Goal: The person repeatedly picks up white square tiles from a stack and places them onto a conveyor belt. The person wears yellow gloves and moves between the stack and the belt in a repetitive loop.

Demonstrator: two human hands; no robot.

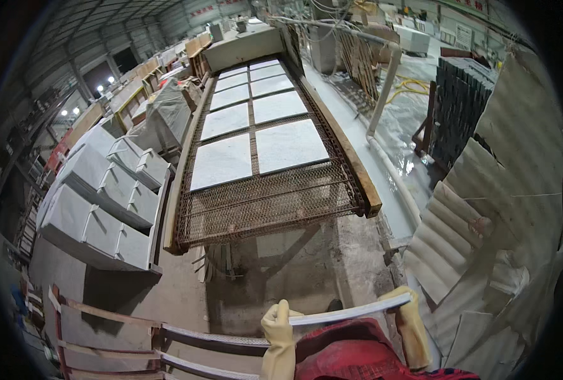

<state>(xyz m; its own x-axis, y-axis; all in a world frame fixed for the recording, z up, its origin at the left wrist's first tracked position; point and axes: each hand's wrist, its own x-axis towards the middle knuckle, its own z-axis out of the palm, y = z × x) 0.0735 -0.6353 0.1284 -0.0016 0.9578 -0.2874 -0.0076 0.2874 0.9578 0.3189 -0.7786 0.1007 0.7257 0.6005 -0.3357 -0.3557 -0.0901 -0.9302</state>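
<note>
Head view: we hold a thin white slab in front of our red apron, fingers of the gloved left hand and gloved right hand closed around its ends; level hands should keep it steady, clear of the mesh conveyor.

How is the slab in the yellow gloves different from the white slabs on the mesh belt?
The held slab shows its narrow edge, while the belt slabs show their wide, flat faces. The held slab is gripped by the left hand and right hand; the belt slabs lie in two rows on the mesh belt. Both look pale.
</note>
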